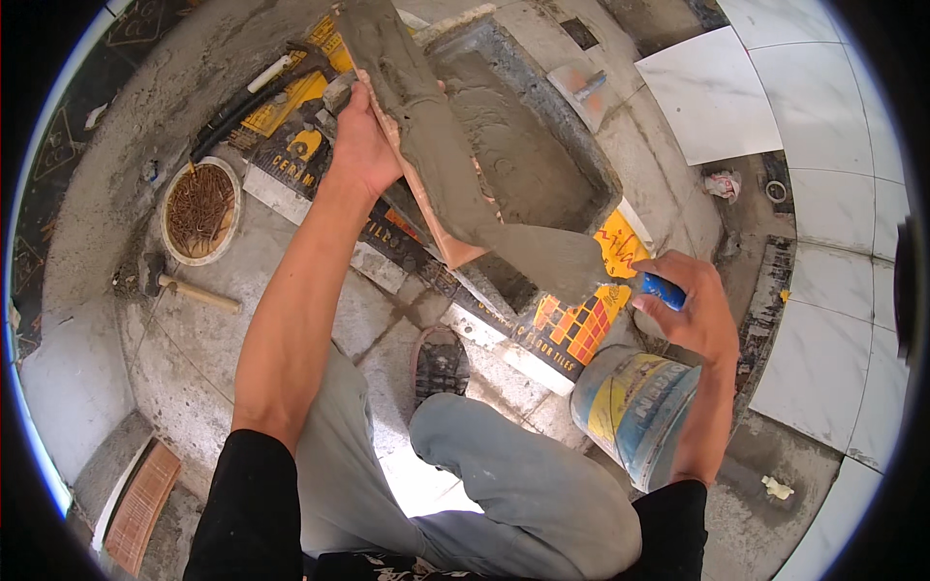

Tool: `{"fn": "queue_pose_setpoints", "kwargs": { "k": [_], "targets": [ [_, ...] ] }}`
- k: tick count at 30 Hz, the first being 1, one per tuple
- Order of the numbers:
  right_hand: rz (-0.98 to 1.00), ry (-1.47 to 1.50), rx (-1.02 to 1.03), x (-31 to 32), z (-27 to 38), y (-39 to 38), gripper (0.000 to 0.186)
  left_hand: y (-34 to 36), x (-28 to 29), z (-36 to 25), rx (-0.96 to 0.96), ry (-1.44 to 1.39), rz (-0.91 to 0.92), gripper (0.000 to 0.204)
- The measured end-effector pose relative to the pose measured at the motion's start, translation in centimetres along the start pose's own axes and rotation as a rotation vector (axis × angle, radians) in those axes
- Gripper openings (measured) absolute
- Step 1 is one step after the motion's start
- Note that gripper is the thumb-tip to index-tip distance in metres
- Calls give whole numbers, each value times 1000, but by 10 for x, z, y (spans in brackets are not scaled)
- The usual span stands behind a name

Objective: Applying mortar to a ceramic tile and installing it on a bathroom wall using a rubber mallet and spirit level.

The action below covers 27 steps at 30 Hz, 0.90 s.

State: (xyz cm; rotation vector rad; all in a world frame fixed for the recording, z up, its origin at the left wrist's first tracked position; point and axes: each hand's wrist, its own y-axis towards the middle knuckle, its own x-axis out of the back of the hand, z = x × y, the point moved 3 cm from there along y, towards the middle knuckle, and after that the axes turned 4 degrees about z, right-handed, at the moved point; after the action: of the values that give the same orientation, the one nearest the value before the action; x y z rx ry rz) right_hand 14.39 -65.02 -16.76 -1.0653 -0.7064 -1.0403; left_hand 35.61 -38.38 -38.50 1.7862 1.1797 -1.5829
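head view: the left hand (pixel 363 145) is closed around the left edge of a long strip (pixel 426 145), its upper face coated in wet grey mortar. the strip tilts across the left side of a tub (pixel 564 111) that holds more mortar (pixel 528 145). the right hand (pixel 693 300) has its fingers wrapped round the blue handle of a trowel (pixel 562 259); the mortar-smeared blade points left at the strip's lower end, though whether they touch i cannot tell. a bucket (pixel 635 407) stands just below the right hand. a hammer (pixel 199 292) lies on the floor at left, near a bowl (pixel 201 259) of thin brown pieces.
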Motion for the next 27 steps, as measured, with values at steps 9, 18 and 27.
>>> {"fn": "queue_pose_setpoints", "kwargs": {
  "k": [9,18,27],
  "targets": [
    [6,69,-2,-31,-9,-5,39,0,-2,1,-77,30,-25,66],
    [-185,101,-101,-30,-42,-24,38,-1,-3,-4,-126,14,-25,59],
    [-49,251,-67,-35,-55,1,37,-2,0,9,11,37,45,65]
  ]
}}
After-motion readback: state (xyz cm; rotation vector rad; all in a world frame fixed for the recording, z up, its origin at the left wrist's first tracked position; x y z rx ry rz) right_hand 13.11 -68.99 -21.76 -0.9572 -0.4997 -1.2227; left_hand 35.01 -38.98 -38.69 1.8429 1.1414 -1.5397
